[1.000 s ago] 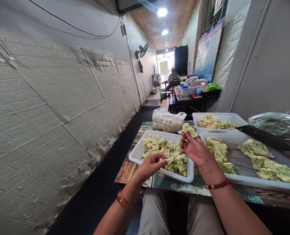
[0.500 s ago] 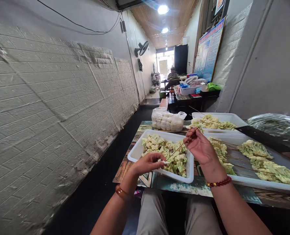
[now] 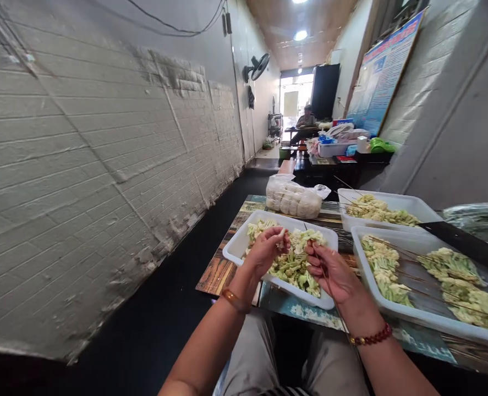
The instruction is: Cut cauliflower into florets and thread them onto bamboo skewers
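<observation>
My right hand (image 3: 332, 273) is closed around a thin brown skewer (image 3: 333, 300), which slants from above the fingertips down past the wrist. Beside it, my left hand (image 3: 264, 250) pinches a small pale cauliflower piece (image 3: 282, 233), partly hidden by the fingers. Both hands are over a white tray (image 3: 237, 252) full of cauliflower florets (image 3: 295, 267). Whether any floret sits on the skewer's upper end I cannot tell, since florets lie right behind it.
A larger tray (image 3: 423, 313) at right holds skewered cauliflower (image 3: 460, 286); another tray (image 3: 429, 206) stands behind it. A plastic bag of pale round items (image 3: 295, 199) lies beyond the near tray. The wooden-patterned table (image 3: 217, 275) ends at left. A person (image 3: 306, 118) sits far back.
My right hand has lowered and turned the skewer, so it now points up and away instead of toward my left hand. My left hand has risen with the pale piece. The camera view has shifted.
</observation>
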Action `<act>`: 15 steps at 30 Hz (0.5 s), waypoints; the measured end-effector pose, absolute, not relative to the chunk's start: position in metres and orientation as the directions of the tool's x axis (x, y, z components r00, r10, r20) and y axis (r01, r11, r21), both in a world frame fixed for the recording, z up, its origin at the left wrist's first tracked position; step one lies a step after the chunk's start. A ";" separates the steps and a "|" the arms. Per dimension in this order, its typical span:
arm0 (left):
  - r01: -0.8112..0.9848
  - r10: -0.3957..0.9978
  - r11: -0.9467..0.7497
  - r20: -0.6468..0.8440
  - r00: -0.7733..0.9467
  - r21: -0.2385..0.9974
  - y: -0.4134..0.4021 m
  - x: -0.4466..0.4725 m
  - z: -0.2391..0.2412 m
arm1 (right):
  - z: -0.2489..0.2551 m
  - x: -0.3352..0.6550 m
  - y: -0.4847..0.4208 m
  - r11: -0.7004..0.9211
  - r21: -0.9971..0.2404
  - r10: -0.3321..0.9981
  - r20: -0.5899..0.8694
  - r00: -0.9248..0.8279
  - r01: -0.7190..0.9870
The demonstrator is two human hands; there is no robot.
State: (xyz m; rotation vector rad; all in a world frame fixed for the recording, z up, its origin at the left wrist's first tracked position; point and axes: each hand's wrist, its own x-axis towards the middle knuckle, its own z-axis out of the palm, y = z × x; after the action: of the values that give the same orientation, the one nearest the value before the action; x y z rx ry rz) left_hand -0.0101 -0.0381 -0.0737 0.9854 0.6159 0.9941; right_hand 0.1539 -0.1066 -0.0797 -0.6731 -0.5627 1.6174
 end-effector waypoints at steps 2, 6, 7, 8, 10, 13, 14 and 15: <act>-0.436 0.903 0.224 -0.017 0.430 0.872 -0.037 -0.006 -0.080 | -0.087 0.146 -0.110 -0.152 -0.720 0.988 -0.120 -0.095 -0.677; -0.413 0.880 0.258 -0.035 0.475 0.873 -0.039 -0.004 -0.088 | -0.090 0.144 -0.110 -0.155 -0.752 0.988 -0.120 -0.098 -0.641; -0.401 0.869 0.263 -0.035 0.494 0.877 -0.040 -0.005 -0.089 | -0.089 0.145 -0.110 -0.161 -0.756 0.987 -0.129 -0.097 -0.635; -0.392 0.859 0.264 -0.031 0.510 0.881 -0.041 -0.006 -0.089 | -0.089 0.146 -0.109 -0.166 -0.760 0.986 -0.138 -0.093 -0.628; -0.388 0.851 0.263 -0.022 0.525 0.883 -0.043 -0.008 -0.088 | -0.088 0.148 -0.107 -0.165 -0.769 0.986 -0.150 -0.076 -0.617; -0.394 0.859 0.257 -0.021 0.512 0.883 -0.043 -0.009 -0.088 | -0.089 0.150 -0.104 -0.108 -0.818 0.992 -0.130 -0.001 -0.565; -0.393 0.859 0.259 -0.025 0.511 0.882 -0.043 -0.008 -0.088 | -0.091 0.150 -0.103 -0.078 -0.842 0.993 -0.115 0.035 -0.534; -0.388 0.859 0.262 -0.030 0.512 0.884 -0.044 -0.008 -0.087 | -0.093 0.150 -0.102 -0.045 -0.866 0.993 -0.094 0.076 -0.497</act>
State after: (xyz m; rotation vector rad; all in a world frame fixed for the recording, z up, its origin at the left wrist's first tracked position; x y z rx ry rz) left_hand -0.0081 -0.0435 -0.0874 0.9668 0.5819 0.9104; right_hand 0.1501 -0.1022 -0.0930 -0.9135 -0.7184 1.3908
